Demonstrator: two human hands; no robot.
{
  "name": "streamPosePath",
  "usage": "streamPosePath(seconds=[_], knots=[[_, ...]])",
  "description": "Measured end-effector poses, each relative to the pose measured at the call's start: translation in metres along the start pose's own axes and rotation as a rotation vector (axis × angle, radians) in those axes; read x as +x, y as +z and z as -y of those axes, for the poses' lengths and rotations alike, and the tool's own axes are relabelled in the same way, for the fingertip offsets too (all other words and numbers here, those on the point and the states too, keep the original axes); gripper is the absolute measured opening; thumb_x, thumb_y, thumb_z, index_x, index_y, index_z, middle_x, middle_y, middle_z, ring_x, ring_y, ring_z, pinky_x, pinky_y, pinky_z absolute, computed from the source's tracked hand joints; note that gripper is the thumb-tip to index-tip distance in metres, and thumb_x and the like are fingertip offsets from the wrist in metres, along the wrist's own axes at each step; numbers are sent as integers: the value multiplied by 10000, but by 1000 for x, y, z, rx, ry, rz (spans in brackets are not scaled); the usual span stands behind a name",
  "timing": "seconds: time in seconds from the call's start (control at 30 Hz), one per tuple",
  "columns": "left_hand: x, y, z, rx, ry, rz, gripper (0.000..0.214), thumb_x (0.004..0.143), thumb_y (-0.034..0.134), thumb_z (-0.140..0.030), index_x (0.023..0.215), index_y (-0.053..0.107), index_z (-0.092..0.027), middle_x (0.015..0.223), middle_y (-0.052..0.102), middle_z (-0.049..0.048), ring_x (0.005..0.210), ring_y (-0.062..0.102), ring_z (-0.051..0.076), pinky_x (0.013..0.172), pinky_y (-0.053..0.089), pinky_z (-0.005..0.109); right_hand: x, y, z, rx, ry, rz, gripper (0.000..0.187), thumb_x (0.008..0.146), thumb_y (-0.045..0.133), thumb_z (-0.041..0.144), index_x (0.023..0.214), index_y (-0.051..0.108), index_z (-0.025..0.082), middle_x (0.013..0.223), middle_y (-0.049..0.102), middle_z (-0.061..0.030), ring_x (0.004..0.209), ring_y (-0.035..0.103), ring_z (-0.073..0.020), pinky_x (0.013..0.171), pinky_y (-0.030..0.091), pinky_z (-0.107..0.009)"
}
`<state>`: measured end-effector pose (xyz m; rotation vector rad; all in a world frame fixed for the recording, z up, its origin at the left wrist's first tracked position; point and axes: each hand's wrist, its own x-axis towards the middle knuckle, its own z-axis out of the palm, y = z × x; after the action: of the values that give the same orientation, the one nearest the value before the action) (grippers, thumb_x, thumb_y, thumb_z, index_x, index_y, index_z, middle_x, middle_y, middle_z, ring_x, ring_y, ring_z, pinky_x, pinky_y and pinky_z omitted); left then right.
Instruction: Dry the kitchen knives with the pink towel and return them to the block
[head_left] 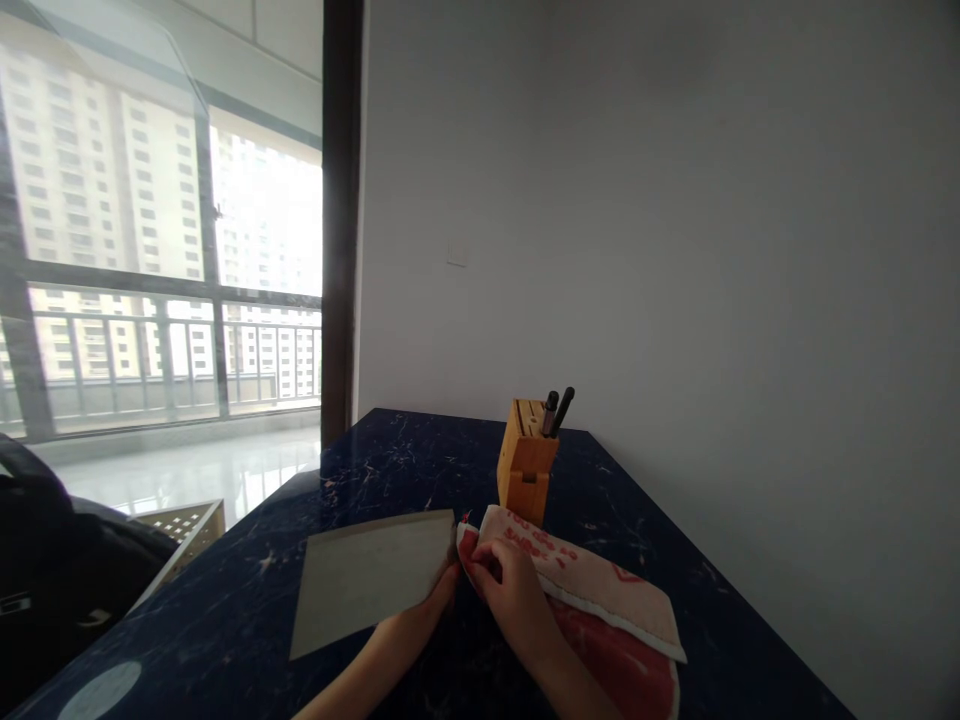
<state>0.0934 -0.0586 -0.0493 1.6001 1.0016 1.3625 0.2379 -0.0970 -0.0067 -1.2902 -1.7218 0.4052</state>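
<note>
R hand (pixel 510 592) is nearest, fingers curled and mostly closed, pinching the folded left end of a red-and-white printed towel (pixel 592 590); thumb hidden. Towel lies flat on the counter, long axis running down-right from that end, away from the hand, w/ red lettering on its pale top layer and a red layer showing beneath. R hand is the nearer one to it, L hand (pixel 439 598) just beside, fingers bunched at the right edge of a pale grey flat board (pixel 367 583), poss. cardboard; can't tell if it grips or only touches. Board lies just left of the towel on a dark blue marble-look countertop (pixel 225 610). Further back, just behind the towel, a bamboo knife block (pixel 527 462) w/ 2 black knife handles (pixel 561 410). Off to the left, a black bag (pixel 52 560) and a perforated beige crate (pixel 184 525). Farthest, a white wall (pixel 637 220), balcony railing (pixel 150 340) and high-rise blocks (pixel 97 180) outside
</note>
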Motion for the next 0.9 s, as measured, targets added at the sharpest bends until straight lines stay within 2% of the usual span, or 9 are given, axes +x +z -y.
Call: streamPosePath(seconds=[0.07, 0.2, 0.27, 0.53, 0.7, 0.9], knots=[[7, 9, 8, -171, -2, 56, 368, 597, 611, -499, 841, 644, -226, 946, 664, 67, 1008, 545, 271, 897, 425, 363, 0, 1, 1, 21, 2, -9, 51, 725, 537, 207, 697, 574, 187, 709, 599, 0, 693, 543, -149, 638, 389, -246], [14, 29, 23, -251, 4, 54, 590, 544, 550, -672, 911, 602, -213, 1011, 641, 103, 985, 568, 289, 868, 441, 399, 1, 3, 2, 86, 42, -31, 121, 715, 521, 188, 833, 545, 188, 693, 594, 7, 648, 549, -144, 607, 407, -242], [14, 35, 28, -281, 16, 45, 641, 508, 553, -712, 909, 587, -213, 1021, 637, 114, 1008, 556, 298, 873, 434, 400, 1, 3, 3, 87, 58, -31, 120, 720, 519, 209, 836, 542, 187, 667, 589, 11, 628, 547, -143, 586, 405, -240], [8, 35, 40, -344, 25, 51, 535, 536, 614, -644, 829, 577, -198, 950, 668, 87, 989, 566, 300, 899, 411, 419, 3, 4, 4, 76, 92, 8, 66, 714, 496, 199, 768, 531, 186, 589, 544, 34, 569, 522, -124, 539, 380, -224], [14, 38, 46, -350, -11, 10, 524, 537, 585, -653, 833, 619, -221, 938, 667, 84, 1004, 553, 304, 930, 390, 426, 1, 7, -1, 62, 94, 27, 148, 644, 494, 115, 771, 512, 188, 585, 539, 45, 558, 521, -120, 535, 374, -220], [15, 39, 41, -394, -16, -11, 512, 509, 640, -602, 839, 627, -210, 904, 663, 85, 949, 573, 296, 898, 415, 425, -1, 6, 4, 94, 121, 2, 141, 650, 489, 102, 761, 511, 185, 606, 566, 27, 596, 555, -142, 557, 390, -233]])
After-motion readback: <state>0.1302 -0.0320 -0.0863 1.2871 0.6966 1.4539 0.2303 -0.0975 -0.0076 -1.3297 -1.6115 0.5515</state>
